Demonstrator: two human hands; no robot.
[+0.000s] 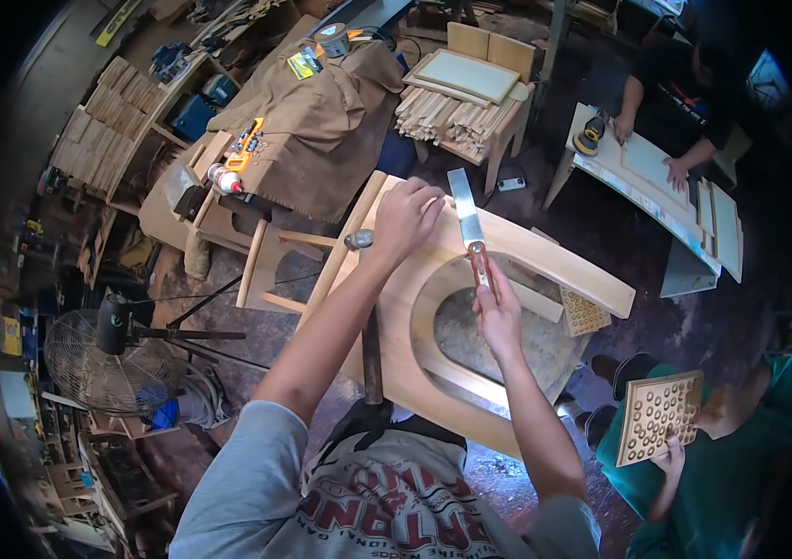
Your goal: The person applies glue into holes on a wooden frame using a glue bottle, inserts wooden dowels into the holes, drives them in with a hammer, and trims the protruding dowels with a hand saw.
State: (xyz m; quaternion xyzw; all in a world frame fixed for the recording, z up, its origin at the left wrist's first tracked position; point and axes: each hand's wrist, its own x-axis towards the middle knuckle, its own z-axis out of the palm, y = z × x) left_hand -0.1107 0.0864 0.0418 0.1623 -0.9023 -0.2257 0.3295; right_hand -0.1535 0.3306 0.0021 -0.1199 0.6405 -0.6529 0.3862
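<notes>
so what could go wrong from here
The flat-bladed tool in the right hand has its bare metal close to the left hand, so a slip might nick the fingers. It could also scratch the pale wooden frame if it skids.

The hammer lies loose under the left forearm, its handle end near the frame's edge by the person's body; a bump might knock it to the floor.

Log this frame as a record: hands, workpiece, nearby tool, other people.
Right hand: gripping a flat-bladed tool, blade pointing away
Left hand: at the far end of the wooden frame; exact contact unclear
Workpiece: that frame, rounded opening
Nearby tool: hammer, partly hidden by left forearm
Other people: one in black; one in green holding a board
</notes>
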